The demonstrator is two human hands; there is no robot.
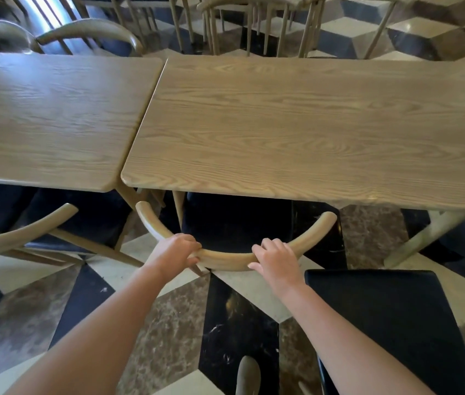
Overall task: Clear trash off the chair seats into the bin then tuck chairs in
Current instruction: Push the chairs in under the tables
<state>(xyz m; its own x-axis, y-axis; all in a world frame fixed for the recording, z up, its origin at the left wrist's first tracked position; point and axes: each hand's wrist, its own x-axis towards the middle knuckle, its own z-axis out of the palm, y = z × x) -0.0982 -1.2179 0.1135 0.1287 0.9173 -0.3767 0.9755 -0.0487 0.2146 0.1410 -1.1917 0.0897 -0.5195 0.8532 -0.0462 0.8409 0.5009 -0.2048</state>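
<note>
Chair (227, 256) stands with its dark seat partly under the wooden table (297, 124), its curved backrest toward the person. Left hand (175, 252) and right hand (275, 259) both close around the backrest rail, fingers curled over its top, a little apart.

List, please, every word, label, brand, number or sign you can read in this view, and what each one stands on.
None: no text shows on the tables, the chair held by the left hand and right hand, or the floor.
</note>
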